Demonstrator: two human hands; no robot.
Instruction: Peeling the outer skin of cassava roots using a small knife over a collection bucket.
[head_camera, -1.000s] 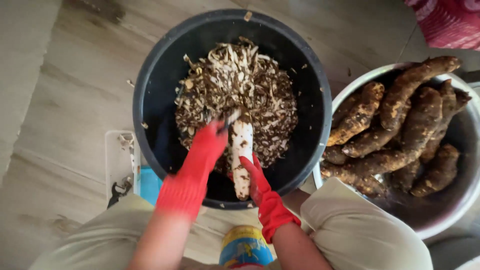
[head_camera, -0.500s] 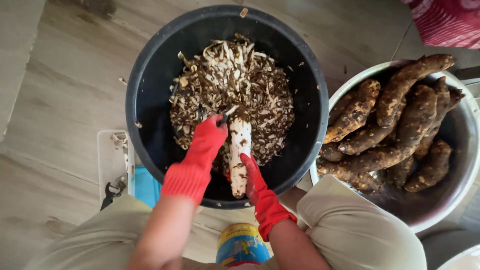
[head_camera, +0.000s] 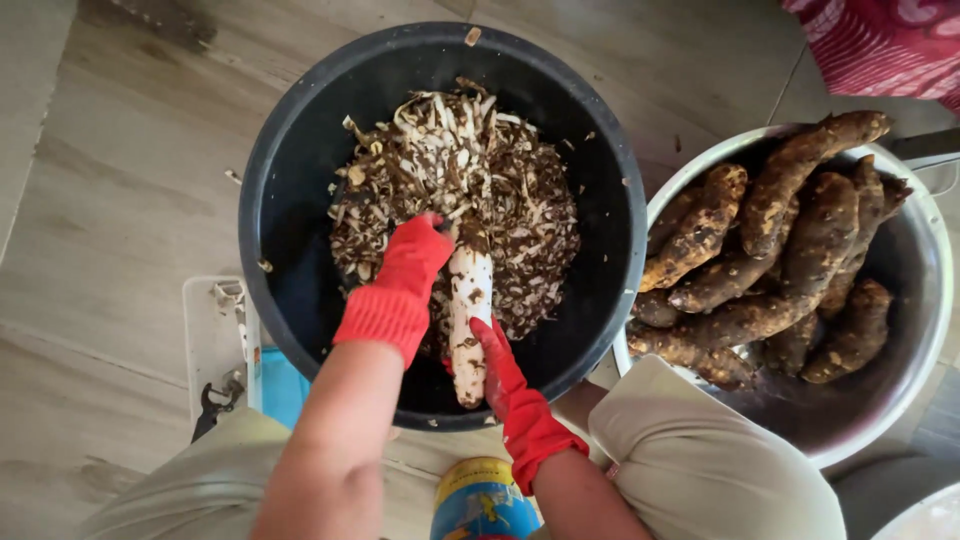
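Note:
I hold a long cassava root (head_camera: 468, 300), mostly peeled white with brown patches, over a black bucket (head_camera: 300, 200). My right hand (head_camera: 503, 372), in a red glove, grips the root's near end. Gloved in red too, my left hand (head_camera: 408, 268) is curled against the left side of the root's far end. Whether it holds a blade is hidden. Under the root lies a heap of brown and white peelings (head_camera: 500, 190) inside the bucket.
A metal basin (head_camera: 925, 300) at the right holds several unpeeled brown cassava roots (head_camera: 780, 260). A white tray (head_camera: 212, 340) and a blue object lie left of my knees on the wooden floor. Red patterned cloth (head_camera: 880, 45) shows at the top right. A printed can (head_camera: 480, 500) stands between my knees.
My left hand has slid up along the root, away from me, toward its far end. My right hand keeps its grip on the near end.

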